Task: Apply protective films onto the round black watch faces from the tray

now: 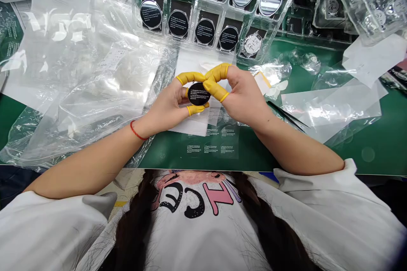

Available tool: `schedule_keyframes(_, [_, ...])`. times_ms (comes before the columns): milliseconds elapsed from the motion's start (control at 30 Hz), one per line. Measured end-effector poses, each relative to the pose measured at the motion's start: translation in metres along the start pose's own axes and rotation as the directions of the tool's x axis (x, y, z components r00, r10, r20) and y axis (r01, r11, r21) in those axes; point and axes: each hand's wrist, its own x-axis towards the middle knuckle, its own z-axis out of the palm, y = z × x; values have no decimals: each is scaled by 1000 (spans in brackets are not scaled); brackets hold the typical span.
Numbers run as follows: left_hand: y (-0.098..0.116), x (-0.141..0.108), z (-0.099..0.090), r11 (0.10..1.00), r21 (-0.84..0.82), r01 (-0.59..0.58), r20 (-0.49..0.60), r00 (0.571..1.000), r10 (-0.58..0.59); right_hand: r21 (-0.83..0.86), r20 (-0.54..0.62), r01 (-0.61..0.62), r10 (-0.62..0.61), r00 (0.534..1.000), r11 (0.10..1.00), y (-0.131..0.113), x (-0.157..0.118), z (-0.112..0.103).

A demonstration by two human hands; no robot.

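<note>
My left hand (178, 101), with yellow finger cots on its fingertips, grips a round black watch face (199, 94) by its edge. White printed text shows on the face, which is turned up toward me. The thumb and index finger of my right hand (232, 87), also in yellow cots, are pinched together at the upper right edge of the watch. Whether they hold a thin film there is too small to tell. Beneath the hands lie white paper (193, 129) and a clear sheet of printed text labels (213, 149).
A clear tray (190, 2) of watches stands at the back; one watch (251, 45) lies back side up. More clear trays (365, 4) are stacked at the far right. Plastic bags (79, 63) cover the left. Black tweezers (286, 115) lie right of my right hand.
</note>
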Motion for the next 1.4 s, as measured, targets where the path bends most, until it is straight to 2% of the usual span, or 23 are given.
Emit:
schedule_keyframes(1000, [6, -1, 3, 1000, -11, 19, -16, 1000, -19, 0, 2, -33, 33, 999, 999, 1, -1, 1])
schedule_keyframes(1267, [3, -1, 2, 1000, -15, 28, 6, 1000, -27, -78, -19, 22, -23, 1000, 997, 3, -2, 3])
schedule_keyframes(1400, [5, -1, 2, 999, -32, 33, 11, 999, -33, -181, -35, 82, -89, 995, 980, 7, -1, 6])
